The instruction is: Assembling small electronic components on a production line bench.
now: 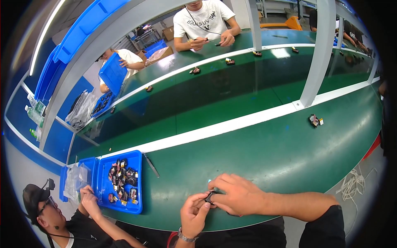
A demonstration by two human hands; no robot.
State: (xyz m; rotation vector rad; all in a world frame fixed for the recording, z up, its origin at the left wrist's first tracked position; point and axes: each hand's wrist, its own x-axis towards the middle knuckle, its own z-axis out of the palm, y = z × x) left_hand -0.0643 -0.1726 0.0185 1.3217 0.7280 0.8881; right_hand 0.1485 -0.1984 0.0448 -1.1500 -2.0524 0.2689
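Observation:
A small black part is pinched between my two hands above the near edge of the green bench; its exact kind is hard to make out. My left hand, with a metal watch on its wrist, grips it from the left between thumb and fingers. From the right, my right hand reaches over it with bent fingers closed on it, covering much of its surface. A thin dark metal tool, like tweezers, lies on the bench beyond my hands to the left.
On the left stands a blue tray of small black assemblies with yellow tags; a co-worker's hands are beside it. One assembly lies far right on the bench. Beyond a white rail, a green conveyor belt carries several more. Posts rise there.

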